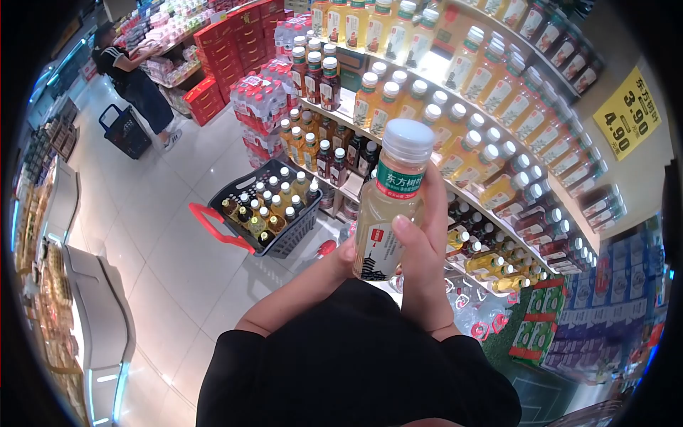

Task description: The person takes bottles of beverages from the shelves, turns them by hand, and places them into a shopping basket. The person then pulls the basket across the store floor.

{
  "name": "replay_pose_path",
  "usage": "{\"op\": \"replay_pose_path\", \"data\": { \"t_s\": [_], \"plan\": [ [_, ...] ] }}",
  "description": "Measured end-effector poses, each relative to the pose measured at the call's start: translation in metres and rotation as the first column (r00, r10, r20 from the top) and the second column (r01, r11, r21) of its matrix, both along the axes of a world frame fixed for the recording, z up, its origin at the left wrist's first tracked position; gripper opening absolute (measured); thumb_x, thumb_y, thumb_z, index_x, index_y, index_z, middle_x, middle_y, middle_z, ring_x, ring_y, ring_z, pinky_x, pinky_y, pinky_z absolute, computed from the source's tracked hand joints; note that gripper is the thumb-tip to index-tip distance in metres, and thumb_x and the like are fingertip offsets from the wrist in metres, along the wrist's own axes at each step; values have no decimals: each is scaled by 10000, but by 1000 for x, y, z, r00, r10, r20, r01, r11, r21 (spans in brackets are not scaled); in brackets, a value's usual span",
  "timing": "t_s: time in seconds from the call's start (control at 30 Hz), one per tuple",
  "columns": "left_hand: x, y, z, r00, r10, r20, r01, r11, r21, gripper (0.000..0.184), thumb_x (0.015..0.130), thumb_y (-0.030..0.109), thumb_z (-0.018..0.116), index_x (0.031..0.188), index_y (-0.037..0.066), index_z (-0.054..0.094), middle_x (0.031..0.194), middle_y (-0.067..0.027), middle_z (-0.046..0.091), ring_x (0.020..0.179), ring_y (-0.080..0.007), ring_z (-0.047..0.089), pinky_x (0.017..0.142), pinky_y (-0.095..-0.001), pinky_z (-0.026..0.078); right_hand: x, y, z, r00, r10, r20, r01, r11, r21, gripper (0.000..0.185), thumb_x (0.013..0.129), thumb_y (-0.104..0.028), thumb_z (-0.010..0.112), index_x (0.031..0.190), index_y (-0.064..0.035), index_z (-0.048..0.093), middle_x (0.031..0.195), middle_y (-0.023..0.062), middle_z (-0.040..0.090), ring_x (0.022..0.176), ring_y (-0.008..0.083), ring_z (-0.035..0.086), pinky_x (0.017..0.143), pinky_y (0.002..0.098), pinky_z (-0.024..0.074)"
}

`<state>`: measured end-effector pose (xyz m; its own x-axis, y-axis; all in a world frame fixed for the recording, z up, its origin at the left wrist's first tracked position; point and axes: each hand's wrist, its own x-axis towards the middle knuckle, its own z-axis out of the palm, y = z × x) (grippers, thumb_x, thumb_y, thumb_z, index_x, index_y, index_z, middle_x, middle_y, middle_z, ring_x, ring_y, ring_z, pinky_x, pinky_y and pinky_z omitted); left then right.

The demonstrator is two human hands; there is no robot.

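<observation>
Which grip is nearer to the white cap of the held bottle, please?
The right grip, on the bottle below the white cap; the left grip is lower, near the bottle's base.

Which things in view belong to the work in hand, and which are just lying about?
Work in hand:
- white-capped bottle, held by the left hand and right hand
- probably the red-handled basket of bottles

Just around:
- stacked red boxes
- wrapped packs
- yellow price sign
- blue basket beside another person

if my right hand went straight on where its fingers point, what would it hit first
Probably the white-capped shelf bottles, beyond the held bottle in your right hand, though depth is unclear.
</observation>
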<state>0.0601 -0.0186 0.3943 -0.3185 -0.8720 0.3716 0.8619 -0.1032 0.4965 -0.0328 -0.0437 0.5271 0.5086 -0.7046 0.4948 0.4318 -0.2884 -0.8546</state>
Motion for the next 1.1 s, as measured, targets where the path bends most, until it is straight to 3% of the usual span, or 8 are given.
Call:
{"op": "replay_pose_path", "data": {
  "t_s": [0.27, 0.4, 0.5, 0.67, 0.73, 0.83, 1.03, 1.1],
  "plan": [
    [10, 4, -19, 999, 1, -33, 0, 999, 33, 1110, 561, 485, 806, 1405, 74, 214, 1300, -151, 425, 1152, -275, 509, 877, -405, 506, 13, 6, -5, 999, 34, 13, -36, 990, 140, 729, 794, -200, 559, 1377, 59, 205, 1297, 172, 407, 1186, 237, 444, 1014, 363, 334],
    [22, 7, -11, 999, 2, 40, -2, 1000, -1, 1134, 569, 496, 799, 1417, 74, 174, 1324, -164, 398, 1206, -282, 460, 936, -422, 464, 26, -4, -22, 984, -179, 16, 179, 983, 30, 690, 758, -276, 568, 1321, 46, 333, 1195, 205, 520, 1060, 252, 557, 912, 356, 447],
    [28, 15, 13, 989, 112, 92, -119, 991, 67, 1106, 530, 555, 820, 1362, 56, 288, 1257, -114, 471, 1157, -234, 506, 942, -380, 456, 23, -13, -27, 985, -139, -101, 135, 989, -53, 651, 789, -225, 587, 1316, 59, 330, 1235, 150, 463, 1155, 212, 467, 998, 348, 338],
    [37, 8, -3, 969, 241, 54, -246, 963, 111, 1143, 561, 552, 808, 1404, 70, 204, 1333, -94, 392, 1222, -212, 440, 999, -403, 398, 43, -25, -28, 1000, -15, -21, 15, 1000, 5, 548, 734, -57, 677, 1210, 54, 428, 1102, 115, 566, 1031, 182, 557, 934, 320, 404],
    [49, 8, -16, 967, 244, 79, -255, 945, 204, 1160, 558, 557, 807, 1416, 89, 181, 1353, -76, 368, 1238, -204, 422, 1004, -402, 390, 54, -31, -30, 994, -63, -87, 58, 997, -54, 536, 751, -130, 678, 1198, 50, 444, 1056, 146, 600, 986, 201, 585, 905, 332, 430],
    [65, 2, -42, 937, 344, -57, -322, 917, 234, 999, 665, 499, 761, 1415, 112, 226, 1347, -66, 399, 1227, -214, 436, 1005, -387, 389, 72, -48, -42, 978, -72, -194, 60, 996, -69, 555, 707, -65, 706, 1193, 33, 457, 1063, 125, 592, 1006, 178, 573, 910, 326, 428],
    [131, -15, -101, 799, 519, -303, -300, 781, 547, 560, 919, 430, 418, 1378, 117, 347, 1339, -92, 452, 1200, -249, 459, 1020, -411, 350, 148, -65, -74, 914, -118, -389, 51, 983, -178, 609, 662, -8, 733, 1213, -25, 475, 1124, 106, 559, 1045, 191, 564, 909, 309, 439],
    [161, -24, -110, 744, 641, -187, -414, 663, 623, 564, 933, 448, 337, 1370, 93, 354, 1348, -100, 446, 1209, -256, 452, 1017, -421, 336, 181, -80, -99, 863, -101, -495, -6, 977, -212, 613, 668, -17, 736, 1220, -27, 467, 1123, 121, 561, 1047, 188, 565, 910, 314, 440]
  ]
}}
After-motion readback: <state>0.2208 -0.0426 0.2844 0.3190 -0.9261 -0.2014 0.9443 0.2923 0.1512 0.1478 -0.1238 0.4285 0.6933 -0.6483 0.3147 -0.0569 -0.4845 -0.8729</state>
